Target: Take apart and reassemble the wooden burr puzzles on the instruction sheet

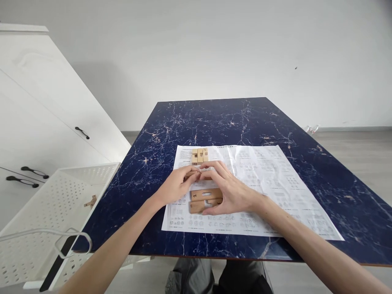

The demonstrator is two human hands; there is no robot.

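Fingers of my left hand (177, 184) are pinched on a notched wooden puzzle piece (190, 174), much of it hidden by the fingers. My right hand (230, 188) arches over from the right, its fingertips at that piece and its thumb against the nearest wooden block. Between thumb and fingers lie a slotted block marked 2 (199, 195) and, nearer me, another notched block (197, 207). Their right ends are partly covered by my right hand. Beyond my fingers, several notched wooden blocks (199, 156) stand side by side.
A creased printed sheet (269, 188) with small diagrams lies under the pieces on a dark blue marbled table (208, 122). At left, a white perforated basket (33, 237) holds a small wooden piece (90, 201) and a white cable (36, 232). White cabinets (45, 106) stand behind it.
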